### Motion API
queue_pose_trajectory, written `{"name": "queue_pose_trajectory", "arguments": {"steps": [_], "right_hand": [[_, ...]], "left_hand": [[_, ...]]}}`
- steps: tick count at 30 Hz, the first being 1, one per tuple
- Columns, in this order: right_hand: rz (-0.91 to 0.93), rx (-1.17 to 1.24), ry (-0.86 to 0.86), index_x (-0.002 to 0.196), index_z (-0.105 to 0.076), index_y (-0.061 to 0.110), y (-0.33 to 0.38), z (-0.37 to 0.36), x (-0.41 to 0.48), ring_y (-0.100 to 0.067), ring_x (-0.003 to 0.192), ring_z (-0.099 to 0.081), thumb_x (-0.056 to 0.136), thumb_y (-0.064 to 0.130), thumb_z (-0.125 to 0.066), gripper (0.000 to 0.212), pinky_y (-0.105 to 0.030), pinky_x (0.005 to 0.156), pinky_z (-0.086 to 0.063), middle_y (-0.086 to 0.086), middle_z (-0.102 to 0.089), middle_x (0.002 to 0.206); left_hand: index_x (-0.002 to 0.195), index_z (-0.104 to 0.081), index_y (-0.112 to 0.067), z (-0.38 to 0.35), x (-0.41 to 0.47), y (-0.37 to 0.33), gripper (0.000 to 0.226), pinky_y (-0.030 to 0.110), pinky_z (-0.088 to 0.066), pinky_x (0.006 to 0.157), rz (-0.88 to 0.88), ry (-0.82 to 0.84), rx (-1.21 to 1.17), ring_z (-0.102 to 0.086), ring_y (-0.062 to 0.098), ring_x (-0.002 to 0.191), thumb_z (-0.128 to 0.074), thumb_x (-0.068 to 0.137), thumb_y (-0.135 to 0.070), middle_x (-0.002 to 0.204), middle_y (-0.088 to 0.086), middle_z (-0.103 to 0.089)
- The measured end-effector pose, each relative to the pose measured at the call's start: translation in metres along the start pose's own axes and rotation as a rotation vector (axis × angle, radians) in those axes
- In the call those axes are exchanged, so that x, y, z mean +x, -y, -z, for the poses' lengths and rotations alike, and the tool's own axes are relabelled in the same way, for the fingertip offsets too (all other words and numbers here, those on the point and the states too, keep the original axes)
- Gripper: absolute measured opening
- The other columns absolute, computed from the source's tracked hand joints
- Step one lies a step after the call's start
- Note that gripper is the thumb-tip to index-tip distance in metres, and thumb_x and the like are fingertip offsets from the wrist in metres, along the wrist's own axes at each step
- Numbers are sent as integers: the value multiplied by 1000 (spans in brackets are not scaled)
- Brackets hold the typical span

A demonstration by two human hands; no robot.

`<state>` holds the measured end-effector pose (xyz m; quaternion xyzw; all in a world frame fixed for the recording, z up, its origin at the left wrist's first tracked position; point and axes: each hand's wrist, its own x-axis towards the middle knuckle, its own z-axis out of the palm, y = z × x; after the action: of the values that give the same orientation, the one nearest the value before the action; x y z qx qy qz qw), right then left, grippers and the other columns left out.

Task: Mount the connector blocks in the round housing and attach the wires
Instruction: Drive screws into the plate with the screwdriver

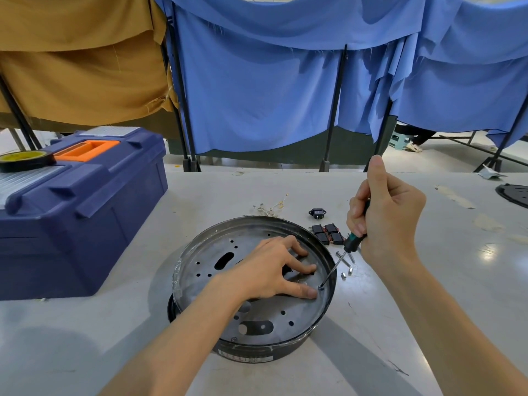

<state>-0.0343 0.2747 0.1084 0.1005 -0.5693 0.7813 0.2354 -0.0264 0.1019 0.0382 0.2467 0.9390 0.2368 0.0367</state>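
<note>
The round black housing sits on the table in front of me, its perforated metal plate facing up. My left hand rests flat on the plate with fingers spread, the thumb beside a screw near the right rim. My right hand grips a screwdriver with a black and green handle, its tip set on that screw. Several black connector blocks lie just behind the housing's right side, and a bundle of thin wires lies behind the rim.
A blue toolbox with an orange handle stands at the left, a tape roll on its lid. Several small metal standoffs lie right of the housing. A single black socket and a dark disc lie farther back.
</note>
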Motion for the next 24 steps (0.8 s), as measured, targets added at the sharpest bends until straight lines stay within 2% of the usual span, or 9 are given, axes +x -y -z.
{"name": "queue_pose_trajectory", "arguments": {"steps": [4, 10, 19, 21, 24], "right_hand": [[4, 2, 0, 46, -48, 13, 0, -1, 0, -17, 27, -25, 102, 35, -51, 60, -17, 35, -24, -9, -39, 39], [33, -17, 33, 46, -50, 16, -1, -2, -3, -17, 28, -27, 101, 35, -51, 58, -16, 36, -26, -7, -40, 39], [-6, 18, 37, 49, -53, 14, 2, 0, -8, -17, 29, -28, 103, 35, -47, 58, -20, 36, -26, -8, -44, 42], [-85, 97, 130, 52, -54, 12, 5, 2, -9, -17, 34, -31, 102, 31, -43, 54, -25, 40, -29, -8, -47, 48], [-183, 115, 386, 57, -55, 10, 12, 11, -7, -19, 49, -41, 91, 21, -35, 41, -31, 53, -38, -8, -51, 60]], "left_hand": [[123, -64, -36, -1, 0, 0, 51, 27, -25, 103, 0, -4, -13, -34, 12, 124, -70, 77, -57, 131, -11, -44], [123, -64, -36, 0, 0, -1, 52, 33, -29, 107, 1, -2, -17, -35, 12, 124, -69, 76, -58, 130, -12, -44], [124, -63, -36, 0, -1, -1, 53, 34, -30, 107, 12, 0, -37, -35, 10, 125, -70, 76, -58, 130, -13, -44], [123, -64, -36, 0, -1, -1, 53, 35, -32, 107, 15, 0, -63, -36, 10, 125, -71, 75, -56, 130, -13, -44], [123, -64, -34, 0, -1, -2, 53, 35, -34, 106, 16, 7, -85, -37, 8, 124, -72, 75, -55, 129, -14, -44]]}}
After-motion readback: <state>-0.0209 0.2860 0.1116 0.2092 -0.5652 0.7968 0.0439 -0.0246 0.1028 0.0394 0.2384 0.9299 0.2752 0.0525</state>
